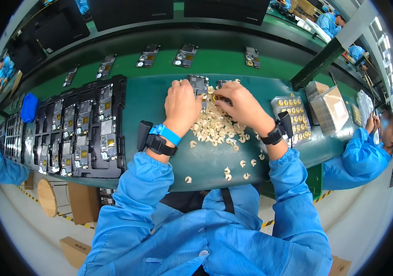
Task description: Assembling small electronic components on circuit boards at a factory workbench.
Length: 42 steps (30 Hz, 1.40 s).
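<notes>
My left hand (pixel 182 105) is closed at the left edge of a circuit board (pixel 199 82), with its fingers curled and its thumb lying against the board. Beside it my right hand (pixel 241 102) pinches a small yellow-rimmed round part (pixel 215 97) at the board's right side. Part of the board is hidden by my fingers. Just below both hands spreads a heap of small cream C-shaped pieces (pixel 212 124), with several scattered toward the table's near edge. Another dark board (pixel 224 84) shows partly behind my right hand.
A black tray (pixel 121 106) of circuit boards stands on the left, with a blue bin (pixel 29 107) beyond. Several boards lie on the green conveyor (pixel 224 57). To the right are a tray of gold round parts (pixel 293 115), a clear box (pixel 330 110) and a co-worker (pixel 360 154).
</notes>
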Each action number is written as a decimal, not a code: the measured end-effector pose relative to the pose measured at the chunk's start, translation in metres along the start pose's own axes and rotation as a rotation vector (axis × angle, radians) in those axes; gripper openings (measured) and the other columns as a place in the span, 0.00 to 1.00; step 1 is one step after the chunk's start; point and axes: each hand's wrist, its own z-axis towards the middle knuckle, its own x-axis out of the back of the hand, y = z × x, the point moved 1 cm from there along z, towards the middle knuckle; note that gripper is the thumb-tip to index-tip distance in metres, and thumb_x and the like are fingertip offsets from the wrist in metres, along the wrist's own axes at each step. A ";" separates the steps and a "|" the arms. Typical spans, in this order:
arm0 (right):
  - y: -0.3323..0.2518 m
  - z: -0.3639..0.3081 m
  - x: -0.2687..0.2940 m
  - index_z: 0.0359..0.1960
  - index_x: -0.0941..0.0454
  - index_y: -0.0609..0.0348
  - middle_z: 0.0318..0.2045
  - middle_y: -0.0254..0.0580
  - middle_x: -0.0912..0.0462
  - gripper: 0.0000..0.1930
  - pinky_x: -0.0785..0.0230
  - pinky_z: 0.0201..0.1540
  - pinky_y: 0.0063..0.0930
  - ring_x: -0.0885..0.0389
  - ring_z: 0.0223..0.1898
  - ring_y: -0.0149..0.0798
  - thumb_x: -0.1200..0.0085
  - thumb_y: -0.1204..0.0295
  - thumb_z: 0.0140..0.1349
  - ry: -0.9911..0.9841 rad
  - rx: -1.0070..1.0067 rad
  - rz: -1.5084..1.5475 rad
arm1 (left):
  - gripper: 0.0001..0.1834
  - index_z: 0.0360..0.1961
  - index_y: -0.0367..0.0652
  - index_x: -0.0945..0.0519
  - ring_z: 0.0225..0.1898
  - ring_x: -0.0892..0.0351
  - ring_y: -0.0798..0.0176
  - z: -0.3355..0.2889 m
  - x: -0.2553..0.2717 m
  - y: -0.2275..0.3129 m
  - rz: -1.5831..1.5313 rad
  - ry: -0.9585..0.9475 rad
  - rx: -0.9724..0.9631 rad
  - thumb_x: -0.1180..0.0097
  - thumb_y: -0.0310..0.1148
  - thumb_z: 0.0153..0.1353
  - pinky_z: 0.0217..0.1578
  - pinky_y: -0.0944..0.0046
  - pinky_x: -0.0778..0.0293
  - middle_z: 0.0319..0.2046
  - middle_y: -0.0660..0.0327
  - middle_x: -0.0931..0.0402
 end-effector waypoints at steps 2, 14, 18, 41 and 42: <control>0.003 0.004 0.005 0.43 0.15 0.65 0.34 0.50 0.19 0.12 0.25 0.45 0.41 0.19 0.38 0.50 0.36 0.73 0.58 0.031 0.063 0.031 | 0.21 0.43 0.29 0.21 0.48 0.19 0.39 -0.001 0.003 0.000 -0.004 0.008 0.009 0.28 0.34 0.56 0.47 0.47 0.20 0.45 0.42 0.23; -0.005 0.001 -0.003 0.52 0.17 0.64 0.40 0.44 0.20 0.18 0.23 0.40 0.33 0.18 0.38 0.43 0.38 0.83 0.59 0.319 0.054 0.262 | 0.14 0.44 0.31 0.15 0.33 0.21 0.74 0.001 0.007 0.020 -0.988 -0.304 -0.048 0.43 0.34 0.74 0.34 0.70 0.26 0.33 0.63 0.15; -0.005 -0.002 0.002 0.51 0.17 0.64 0.40 0.45 0.21 0.15 0.24 0.41 0.33 0.18 0.38 0.44 0.39 0.83 0.61 0.331 0.036 0.261 | 0.14 0.43 0.31 0.14 0.35 0.17 0.71 0.003 0.006 0.022 -1.160 -0.272 -0.016 0.42 0.34 0.74 0.36 0.70 0.23 0.34 0.60 0.14; 0.001 -0.006 0.002 0.42 0.17 0.67 0.34 0.44 0.15 0.07 0.22 0.34 0.25 0.15 0.31 0.33 0.37 0.76 0.66 0.361 -0.198 0.563 | 0.11 0.47 0.29 0.16 0.41 0.13 0.64 0.002 0.010 0.025 -1.217 -0.200 -0.017 0.41 0.27 0.72 0.38 0.69 0.19 0.40 0.54 0.14; 0.000 -0.004 0.002 0.42 0.16 0.67 0.34 0.43 0.15 0.07 0.23 0.34 0.25 0.15 0.31 0.33 0.37 0.76 0.66 0.380 -0.179 0.589 | 0.11 0.49 0.29 0.17 0.42 0.13 0.64 0.003 0.009 0.023 -1.308 -0.267 0.039 0.41 0.27 0.72 0.38 0.68 0.18 0.42 0.53 0.14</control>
